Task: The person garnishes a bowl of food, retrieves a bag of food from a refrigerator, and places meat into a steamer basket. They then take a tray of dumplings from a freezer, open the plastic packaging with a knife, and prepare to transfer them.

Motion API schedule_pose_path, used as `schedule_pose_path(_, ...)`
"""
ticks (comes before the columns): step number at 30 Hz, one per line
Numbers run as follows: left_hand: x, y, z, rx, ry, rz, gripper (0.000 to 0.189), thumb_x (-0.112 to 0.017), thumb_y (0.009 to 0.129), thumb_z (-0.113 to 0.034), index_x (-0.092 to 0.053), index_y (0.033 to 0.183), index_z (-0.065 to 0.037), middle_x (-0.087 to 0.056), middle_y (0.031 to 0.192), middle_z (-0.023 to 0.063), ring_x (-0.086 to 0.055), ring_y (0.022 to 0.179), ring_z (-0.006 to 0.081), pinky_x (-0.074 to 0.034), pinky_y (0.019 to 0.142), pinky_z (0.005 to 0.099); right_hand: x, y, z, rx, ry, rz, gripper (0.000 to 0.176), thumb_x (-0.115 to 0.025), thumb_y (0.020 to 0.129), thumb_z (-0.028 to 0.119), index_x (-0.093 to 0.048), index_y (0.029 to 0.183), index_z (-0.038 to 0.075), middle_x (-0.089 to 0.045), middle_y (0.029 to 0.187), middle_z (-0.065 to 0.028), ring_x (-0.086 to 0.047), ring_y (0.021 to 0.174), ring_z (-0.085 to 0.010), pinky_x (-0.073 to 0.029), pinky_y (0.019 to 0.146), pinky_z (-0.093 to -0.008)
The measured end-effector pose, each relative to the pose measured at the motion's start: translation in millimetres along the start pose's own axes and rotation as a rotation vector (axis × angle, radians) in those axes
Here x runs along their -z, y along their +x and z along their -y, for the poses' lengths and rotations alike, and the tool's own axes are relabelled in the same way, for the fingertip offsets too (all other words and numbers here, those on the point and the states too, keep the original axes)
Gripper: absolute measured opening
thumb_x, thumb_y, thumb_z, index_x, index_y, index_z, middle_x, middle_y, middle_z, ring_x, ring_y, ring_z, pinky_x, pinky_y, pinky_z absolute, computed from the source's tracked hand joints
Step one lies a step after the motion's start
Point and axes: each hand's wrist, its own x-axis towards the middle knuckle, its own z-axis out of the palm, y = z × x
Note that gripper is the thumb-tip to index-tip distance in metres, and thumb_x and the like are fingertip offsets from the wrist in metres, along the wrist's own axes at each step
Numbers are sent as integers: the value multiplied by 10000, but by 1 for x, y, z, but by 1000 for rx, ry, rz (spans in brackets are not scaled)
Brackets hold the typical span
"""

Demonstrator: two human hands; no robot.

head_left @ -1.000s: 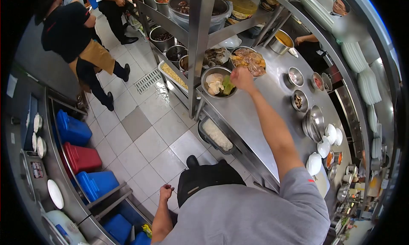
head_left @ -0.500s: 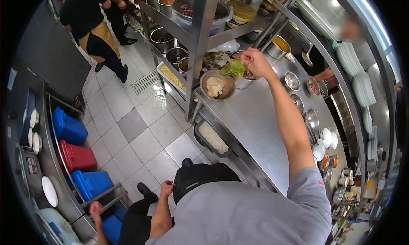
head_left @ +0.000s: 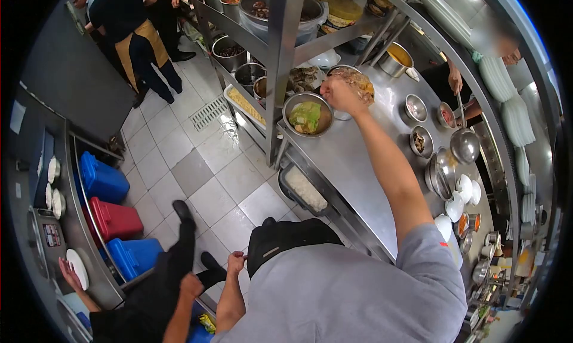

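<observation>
My right hand (head_left: 343, 95) is closed, its fingers curled beside the right rim of a metal bowl (head_left: 287, 121); what is in them, if anything, is hidden. Green lettuce leaf (head_left: 306, 117) lies in that bowl. Just beyond the hand is a round container of shredded, pale brown food (head_left: 361, 86), partly covered by my hand. A dish of dark greyish food (head_left: 302, 80) stands behind the bowl. Low by my waist, my left hand (head_left: 236, 262) is closed at the edge of the black apron (head_left: 280, 244); anything in its fingers is too small to make out.
A steel shelf post (head_left: 283, 62) rises left of the bowl. Small metal bowls (head_left: 416, 108) and a pot of orange liquid (head_left: 396, 59) stand along the steel counter (head_left: 370, 170). Across it, a person's hand (head_left: 455, 80) holds a ladle (head_left: 464, 146). Another person in black (head_left: 149, 295) is close on my left.
The lettuce has gone from my right hand into the metal bowl, and that hand has lowered beside the rim. The co-worker at left has moved forward, and a ladle now shows across the counter.
</observation>
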Motion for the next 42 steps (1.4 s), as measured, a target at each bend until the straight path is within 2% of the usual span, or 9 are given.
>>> schedule_pose_path(4, 4, -2, 9, 60, -12, -6, 299, -785, 729, -69, -667, 973, 57, -693, 904, 116, -630, 853, 201, -515, 769, 322, -29, -25, -6, -31, 4, 109, 160, -633, 762, 37, -671, 916, 18, -644, 997, -209, -606, 1025, -374, -495, 858, -449)
schedule_pose_path(6, 5, -9, 0, 84, -10, -12, 278, -780, 732, -62, -666, 959, 52, -687, 888, 105, -622, 842, 194, -511, 757, 319, -47, -33, -12, 125, -27, -127, 151, -633, 763, 57, -698, 899, 43, -653, 972, -208, -587, 1053, -371, -495, 886, -445)
schedule_pose_path(9, 6, -10, -11, 103, 97, -10, 257, -771, 737, -52, -674, 956, 39, -687, 889, 99, -623, 843, 189, -507, 750, 309, -68, -21, -20, -10, -42, -257, 129, -626, 773, 80, -709, 868, 50, -658, 954, -194, -570, 1062, -371, -491, 906, -440)
schedule_pose_path(11, 5, 2, -5, 38, 105, -1, 250, -772, 743, -58, -682, 960, 27, -691, 892, 98, -626, 835, 188, -510, 754, 308, -78, -6, -31, -22, -88, -129, 131, -627, 789, 106, -694, 879, 38, -640, 986, -199, -572, 1048, -375, -484, 902, -440)
schedule_pose_path(19, 8, -5, -65, -9, -1, -17, 295, -771, 765, -94, -677, 1016, 27, -708, 934, 109, -660, 880, 185, -530, 823, 305, -10, -10, 33, 151, -96, -175, 114, -612, 779, 54, -689, 857, 25, -621, 902, -164, -558, 984, -360, -464, 885, -435)
schedule_pose_path(28, -4, 10, 5, 36, 29, 61, 306, -781, 749, -113, -680, 995, 37, -711, 938, 123, -658, 880, 203, -533, 812, 315, -76, -48, -20, 61, -49, -342, 202, -636, 809, 82, -696, 987, 8, -583, 945, -186, -540, 976, -382, -469, 851, -465)
schedule_pose_path(30, 2, 4, -2, -6, 114, 67, 301, -781, 749, -116, -684, 992, 34, -712, 939, 125, -658, 879, 203, -532, 809, 318, -83, -44, -22, -21, -29, -180, 177, -635, 799, 73, -687, 954, 5, -587, 959, -205, -545, 970, -395, -477, 840, -472)
schedule_pose_path(39, 23, 9, -12, 45, 68, 3, 323, -771, 741, -112, -685, 1021, 26, -716, 964, 136, -670, 903, 220, -536, 829, 330, -16, -33, 34, 93, -30, -466, 85, -647, 777, 68, -681, 845, 29, -603, 909, -162, -563, 930, -359, -482, 804, -462)
schedule_pose_path(42, 22, 7, -12, 48, 55, -6, 326, -771, 740, -106, -684, 1023, 28, -715, 962, 134, -668, 892, 222, -537, 823, 331, -15, -50, 35, 223, -47, -292, 68, -650, 777, 47, -685, 829, 20, -611, 894, -169, -564, 913, -366, -481, 799, -459)
